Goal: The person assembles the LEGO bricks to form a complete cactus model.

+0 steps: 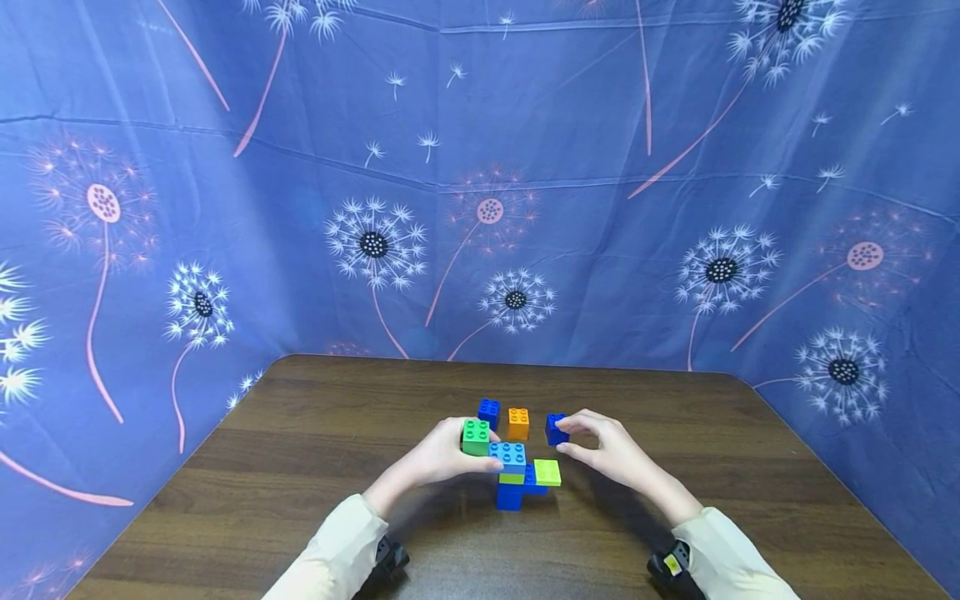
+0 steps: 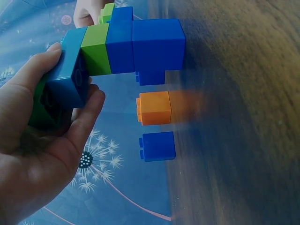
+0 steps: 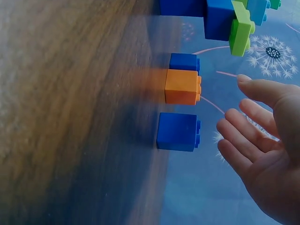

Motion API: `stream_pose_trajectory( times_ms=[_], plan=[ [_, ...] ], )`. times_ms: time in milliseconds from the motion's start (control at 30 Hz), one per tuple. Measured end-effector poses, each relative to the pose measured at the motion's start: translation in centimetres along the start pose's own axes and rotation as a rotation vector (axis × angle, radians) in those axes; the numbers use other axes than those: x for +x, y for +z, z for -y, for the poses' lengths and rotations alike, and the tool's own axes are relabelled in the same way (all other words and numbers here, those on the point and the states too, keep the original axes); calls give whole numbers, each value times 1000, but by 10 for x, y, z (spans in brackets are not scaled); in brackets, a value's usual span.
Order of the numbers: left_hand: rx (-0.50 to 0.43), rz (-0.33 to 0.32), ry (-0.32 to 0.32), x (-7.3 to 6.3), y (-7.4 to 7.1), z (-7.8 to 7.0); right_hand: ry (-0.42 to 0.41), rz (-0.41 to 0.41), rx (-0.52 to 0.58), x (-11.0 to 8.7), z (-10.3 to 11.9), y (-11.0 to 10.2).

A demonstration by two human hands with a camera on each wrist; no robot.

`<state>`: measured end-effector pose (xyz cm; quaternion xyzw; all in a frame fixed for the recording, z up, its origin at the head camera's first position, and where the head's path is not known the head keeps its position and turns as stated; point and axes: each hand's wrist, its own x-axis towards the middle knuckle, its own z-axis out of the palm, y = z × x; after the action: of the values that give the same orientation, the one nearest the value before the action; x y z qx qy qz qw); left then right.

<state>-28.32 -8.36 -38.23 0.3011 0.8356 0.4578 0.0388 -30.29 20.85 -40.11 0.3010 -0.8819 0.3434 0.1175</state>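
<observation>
My left hand (image 1: 442, 457) grips the light blue brick (image 1: 512, 454) at the top of a small built stack, thumb on its near side and fingers behind. A green brick (image 1: 476, 438) overhangs to the left of it. Below come a lime brick (image 2: 96, 49) and dark blue bricks (image 2: 159, 44); on the right, a second lime brick (image 1: 547, 472) sits on a blue one. Beside a loose dark blue brick (image 3: 177, 131), my right hand (image 1: 609, 450) is held with thumb and fingers apart, holding nothing. The right wrist view shows a gap between its fingertips and that brick.
Behind the stack, an orange brick (image 1: 518, 424) and another dark blue brick (image 1: 489, 412) stand on the brown wooden table (image 1: 360, 392). A blue cloth with dandelion prints (image 1: 600, 250) hangs behind the table's far edge.
</observation>
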Motion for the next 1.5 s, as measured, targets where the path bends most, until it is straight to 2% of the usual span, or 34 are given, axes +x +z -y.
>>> stream_pose_trajectory(
  times_ms=[367, 967, 1133, 1500],
  plan=[
    [-14, -2, -6, -1, 0, 1, -43, -45, -31, 8, -5, 2],
    [9, -18, 18, 0, 1, 0, 58, -28, -31, 22, -19, 10],
    [0, -9, 6, 0, 2, 1, 59, -36, -33, 25, -23, 12],
    [-6, -11, -3, -1, 2, 1, 139, -6, -24, 27, -34, 17]
  ],
)
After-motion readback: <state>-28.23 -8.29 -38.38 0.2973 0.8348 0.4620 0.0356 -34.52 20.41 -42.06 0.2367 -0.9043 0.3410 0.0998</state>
